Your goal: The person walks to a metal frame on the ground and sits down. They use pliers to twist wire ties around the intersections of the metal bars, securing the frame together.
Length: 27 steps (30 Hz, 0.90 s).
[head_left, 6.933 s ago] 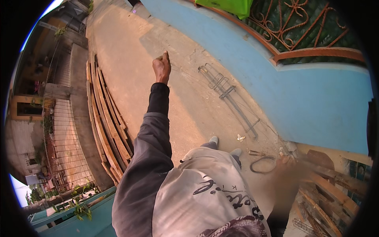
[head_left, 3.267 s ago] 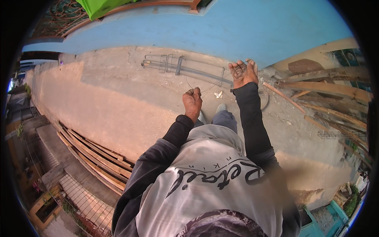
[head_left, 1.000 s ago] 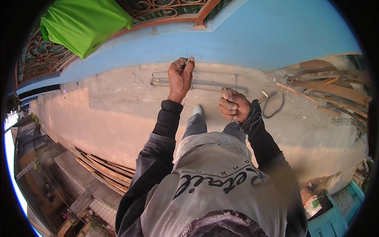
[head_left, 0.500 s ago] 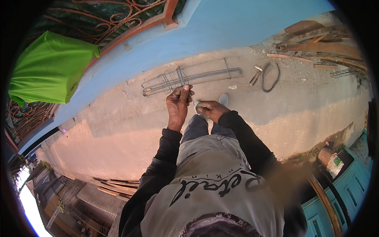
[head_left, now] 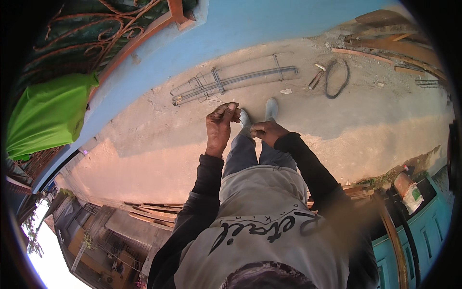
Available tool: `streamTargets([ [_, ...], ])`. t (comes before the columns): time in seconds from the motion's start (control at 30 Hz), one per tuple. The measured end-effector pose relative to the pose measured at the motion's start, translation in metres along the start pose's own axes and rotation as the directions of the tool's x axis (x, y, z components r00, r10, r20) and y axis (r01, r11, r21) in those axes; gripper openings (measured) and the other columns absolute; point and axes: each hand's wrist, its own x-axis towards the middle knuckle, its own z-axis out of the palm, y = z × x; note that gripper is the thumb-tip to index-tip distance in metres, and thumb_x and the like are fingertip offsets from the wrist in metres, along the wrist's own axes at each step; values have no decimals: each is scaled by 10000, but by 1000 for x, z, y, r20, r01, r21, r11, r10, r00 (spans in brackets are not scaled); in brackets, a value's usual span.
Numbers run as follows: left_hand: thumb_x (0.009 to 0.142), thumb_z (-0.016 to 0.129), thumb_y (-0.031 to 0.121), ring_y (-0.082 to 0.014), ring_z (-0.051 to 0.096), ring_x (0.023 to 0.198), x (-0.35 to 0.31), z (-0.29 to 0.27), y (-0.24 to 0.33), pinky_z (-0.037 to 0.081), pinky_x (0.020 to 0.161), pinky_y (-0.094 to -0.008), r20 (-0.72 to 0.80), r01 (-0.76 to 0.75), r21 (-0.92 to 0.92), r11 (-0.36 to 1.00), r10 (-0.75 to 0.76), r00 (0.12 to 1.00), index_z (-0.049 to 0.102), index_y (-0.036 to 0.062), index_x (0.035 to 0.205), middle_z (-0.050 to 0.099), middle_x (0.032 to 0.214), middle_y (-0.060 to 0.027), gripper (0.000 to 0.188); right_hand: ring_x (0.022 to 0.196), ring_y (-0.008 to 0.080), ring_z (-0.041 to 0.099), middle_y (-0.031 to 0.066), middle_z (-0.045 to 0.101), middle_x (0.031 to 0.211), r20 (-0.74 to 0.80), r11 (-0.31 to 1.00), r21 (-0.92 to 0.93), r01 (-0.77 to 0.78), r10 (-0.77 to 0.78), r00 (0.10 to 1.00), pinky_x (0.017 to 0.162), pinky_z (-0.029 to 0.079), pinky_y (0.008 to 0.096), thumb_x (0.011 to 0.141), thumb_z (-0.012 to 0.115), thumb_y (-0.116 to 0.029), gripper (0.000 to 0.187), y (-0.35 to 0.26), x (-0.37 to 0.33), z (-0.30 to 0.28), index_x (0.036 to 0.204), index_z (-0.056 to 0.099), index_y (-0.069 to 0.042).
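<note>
My left hand (head_left: 222, 126) is raised before my body, thumb and fingers pinched on a thin wire (head_left: 217, 99), one end of which sticks out past the fingertips. Just right of it and slightly lower, my right hand (head_left: 269, 131) is closed with its fingertips turned toward the left one. Whatever sits in that pinch is too fine to make out. Beyond both hands, a bundle of long steel bars (head_left: 250, 78) with bent wire stirrups (head_left: 198, 85) lies on the concrete. My grey boots (head_left: 271, 109) stand between the hands and the bars.
Pliers (head_left: 316, 78) and a loop of dark wire (head_left: 347, 77) lie right of the bars, near a small white scrap (head_left: 286, 91). Boards (head_left: 404, 48) are piled far right. A blue wall (head_left: 269, 29) borders the ground; green cloth (head_left: 48, 113) hangs over a metal grille at left.
My view has shifted, so the bars and cloth sit differently. My right hand has drawn a little away from the left, widening the gap. Both hands remain pinched.
</note>
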Motion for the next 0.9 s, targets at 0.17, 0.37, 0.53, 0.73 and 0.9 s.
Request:
streamTargets([
  [0.17, 995, 673, 283, -143, 636, 724, 6, 16, -1, 540, 677, -292, -64, 80, -298, 951, -103, 993, 688, -24, 1075, 679, 826, -64, 318, 571, 125, 437, 8, 499, 685, 433, 820, 537, -200, -63, 899, 539, 411, 314, 1059, 542, -250, 227, -19, -12, -63, 941, 581, -59],
  [0.37, 974, 705, 277, -142, 637, 687, 12, 43, 7, 521, 657, -283, -165, 12, -256, 967, -56, 985, 690, -43, 1097, 693, 847, -86, 343, 757, 117, 588, 13, 643, 877, 191, 708, 701, -86, -70, 979, 684, 486, 282, 1069, 509, -297, 256, 46, -9, -47, 1102, 627, -72],
  [0.53, 974, 668, 135, -143, 650, 651, 13, 36, -12, 520, 660, -276, -306, -56, 109, 993, 87, 948, 713, -67, 1037, 719, 811, -111, 216, 1140, 253, 653, 121, 697, 1234, -463, 985, -71, -159, 108, 880, 961, 498, 343, 1039, 530, -325, 380, 117, -1, -121, 1300, 626, -66],
  [0.73, 961, 679, 110, -165, 693, 708, 11, 74, -41, 581, 691, -296, -235, 15, -268, 963, -80, 969, 720, -69, 1020, 735, 867, -142, 193, 1188, 234, 631, 154, 657, 1279, -486, 960, -275, 51, -184, 854, 1004, 477, 358, 1025, 595, -238, 301, 15, -6, -47, 1268, 630, -64],
  [0.9, 965, 696, 184, -138, 684, 780, 13, 77, -47, 526, 670, -271, -234, 52, -34, 998, -59, 970, 744, -8, 977, 746, 891, -99, 198, 944, 412, 652, 197, 642, 1190, -570, 996, 63, -61, 86, 817, 818, 520, 461, 1008, 568, -278, 275, 51, -1, -1, 1200, 676, -115],
])
